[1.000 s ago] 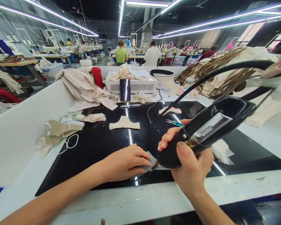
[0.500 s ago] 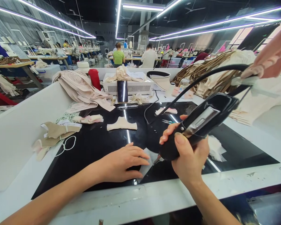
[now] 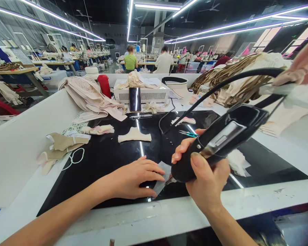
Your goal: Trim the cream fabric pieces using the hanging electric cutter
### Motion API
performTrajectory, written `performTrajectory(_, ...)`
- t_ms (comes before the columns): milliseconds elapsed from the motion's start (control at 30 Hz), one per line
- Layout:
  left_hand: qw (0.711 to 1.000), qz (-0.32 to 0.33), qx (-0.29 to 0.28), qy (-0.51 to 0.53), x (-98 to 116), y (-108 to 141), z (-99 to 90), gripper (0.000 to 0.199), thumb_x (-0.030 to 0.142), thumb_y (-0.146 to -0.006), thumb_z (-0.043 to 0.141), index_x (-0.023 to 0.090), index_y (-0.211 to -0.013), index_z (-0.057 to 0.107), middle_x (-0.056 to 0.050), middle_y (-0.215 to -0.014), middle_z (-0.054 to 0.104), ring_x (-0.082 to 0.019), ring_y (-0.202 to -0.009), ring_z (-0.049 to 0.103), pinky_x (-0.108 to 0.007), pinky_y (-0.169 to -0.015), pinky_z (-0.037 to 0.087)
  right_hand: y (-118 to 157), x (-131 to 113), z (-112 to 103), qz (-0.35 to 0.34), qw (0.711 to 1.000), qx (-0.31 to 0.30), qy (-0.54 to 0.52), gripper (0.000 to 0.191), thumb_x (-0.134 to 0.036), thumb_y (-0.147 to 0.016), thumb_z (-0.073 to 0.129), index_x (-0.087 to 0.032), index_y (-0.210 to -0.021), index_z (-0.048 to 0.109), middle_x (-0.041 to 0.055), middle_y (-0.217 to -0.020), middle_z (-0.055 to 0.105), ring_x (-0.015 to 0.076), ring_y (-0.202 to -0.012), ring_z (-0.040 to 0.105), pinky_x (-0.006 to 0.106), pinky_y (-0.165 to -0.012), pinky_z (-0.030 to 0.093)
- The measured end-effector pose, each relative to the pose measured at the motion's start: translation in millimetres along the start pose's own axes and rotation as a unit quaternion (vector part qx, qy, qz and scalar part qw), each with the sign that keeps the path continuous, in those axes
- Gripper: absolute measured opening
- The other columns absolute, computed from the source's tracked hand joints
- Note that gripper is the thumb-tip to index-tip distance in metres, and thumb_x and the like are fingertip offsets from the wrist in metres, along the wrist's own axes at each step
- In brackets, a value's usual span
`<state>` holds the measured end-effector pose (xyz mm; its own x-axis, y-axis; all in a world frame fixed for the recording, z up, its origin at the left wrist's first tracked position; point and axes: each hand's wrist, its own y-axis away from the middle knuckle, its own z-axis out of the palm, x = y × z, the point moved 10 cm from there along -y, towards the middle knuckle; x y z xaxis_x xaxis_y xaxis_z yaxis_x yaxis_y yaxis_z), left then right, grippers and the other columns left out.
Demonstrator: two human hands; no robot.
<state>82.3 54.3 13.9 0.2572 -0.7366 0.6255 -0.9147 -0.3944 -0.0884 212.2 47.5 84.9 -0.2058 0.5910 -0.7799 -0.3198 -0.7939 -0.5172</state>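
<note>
My right hand [image 3: 207, 179] is wrapped around a black corded electric hand cutter [image 3: 220, 140] with a metal lever on its body. The tool slants down to the left, its thin metal tip [image 3: 170, 179] at the edge of a thin, translucent white piece of material [image 3: 161, 184]. My left hand [image 3: 136, 179] lies palm down with fingers spread, its fingertips on that piece. Part of the piece is hidden under the hand. Beyond the hands, a cream cut fabric piece [image 3: 135, 134] lies on the black glossy mat [image 3: 107, 153].
Teal-handled thread snips [image 3: 188, 133] and a white fabric stack [image 3: 238, 162] are near the cutter. Its thick cord [image 3: 220, 83] arches to the right. Behind stand a phone [image 3: 135, 99], a red bottle [image 3: 104, 86] and fabric piles [image 3: 92, 97]. Beige pieces [image 3: 66, 141] lie left.
The cutter's tip end has shifted slightly left and down along the translucent piece, with my right hand. My left hand stays flat in place. The view has shifted slightly.
</note>
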Motion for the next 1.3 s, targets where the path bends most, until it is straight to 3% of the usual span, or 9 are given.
performTrajectory(400, 1.0, 0.006, 0.002, 0.002, 2.1, -0.7, -1.5, 0.048, 0.025, -0.087, 0.081, 0.028, -0.133, 0.066, -0.007, -0.139, 0.065, -0.029, -0.138, 0.052, -0.058, -0.126, 0.019, 7.1, -1.6, 4.7, 0.01, 1.0, -0.004, -0.008, 0.035, -0.033, -0.091, 0.074, -0.03, -0.121, 0.058, -0.0035, -0.084, 0.064, 0.0139, -0.065, 0.061, 0.03, -0.058, 0.055)
performTrajectory(833, 1.0, 0.009, -0.009, 0.007, 1.9, -1.7, 0.0, 0.033, 0.025, -0.088, 0.081, 0.026, -0.119, 0.069, -0.007, -0.14, 0.064, -0.028, -0.139, 0.051, -0.058, -0.125, 0.02, 17.3, 0.4, 14.9, 0.022, 0.999, -0.03, -0.019, 0.032, -0.035, -0.091, 0.075, -0.029, -0.118, 0.059, -0.0031, -0.086, 0.066, 0.0137, -0.065, 0.063, 0.031, -0.061, 0.058)
performTrajectory(1000, 1.0, 0.005, -0.019, -0.005, 3.3, 2.2, -2.6, 0.044, 0.027, -0.088, 0.082, 0.028, -0.129, 0.066, -0.006, -0.14, 0.064, -0.028, -0.136, 0.053, -0.058, -0.126, 0.017, 4.8, -9.9, -1.0, 0.002, 1.0, 0.006, -0.002, 0.039, -0.037, -0.087, 0.079, -0.028, -0.119, 0.06, -0.0029, -0.083, 0.065, 0.0152, -0.062, 0.061, 0.031, -0.056, 0.055)
performTrajectory(1133, 1.0, 0.011, 0.011, -0.021, 6.3, 2.6, -7.8, 0.039, 0.036, -0.087, 0.082, 0.025, -0.123, 0.07, -0.009, -0.135, 0.065, -0.028, -0.129, 0.058, -0.055, -0.126, 0.022, -9.4, -19.5, -22.9, -0.029, 0.998, 0.056, 0.031, 0.033, -0.032, -0.087, 0.077, -0.027, -0.117, 0.063, -0.0028, -0.082, 0.064, 0.0158, -0.062, 0.061, 0.031, -0.055, 0.054)
performTrajectory(1233, 0.999, 0.004, 0.034, -0.039, 5.0, -1.6, -4.6, 0.045, 0.041, -0.088, 0.08, 0.024, -0.127, 0.067, -0.011, -0.145, 0.059, -0.03, -0.135, 0.055, -0.058, -0.125, 0.023, -15.6, -20.8, -32.0, -0.046, 0.995, 0.072, 0.043, 0.025, -0.029, -0.088, 0.075, -0.027, -0.11, 0.065, -0.0034, -0.081, 0.064, 0.0153, -0.062, 0.06, 0.03, -0.055, 0.053)
performTrajectory(1300, 0.998, 0.002, 0.021, -0.056, 4.2, -5.6, 4.5, 0.055, 0.046, -0.09, 0.077, 0.027, -0.139, 0.06, -0.011, -0.153, 0.054, -0.033, -0.143, 0.048, -0.064, -0.124, 0.021, -16.9, -18.6, -33.1, -0.049, 0.995, 0.069, 0.048, 0.022, -0.03, -0.088, 0.075, -0.027, -0.108, 0.065, -0.0037, -0.081, 0.064, 0.0153, -0.062, 0.06, 0.031, -0.056, 0.053)
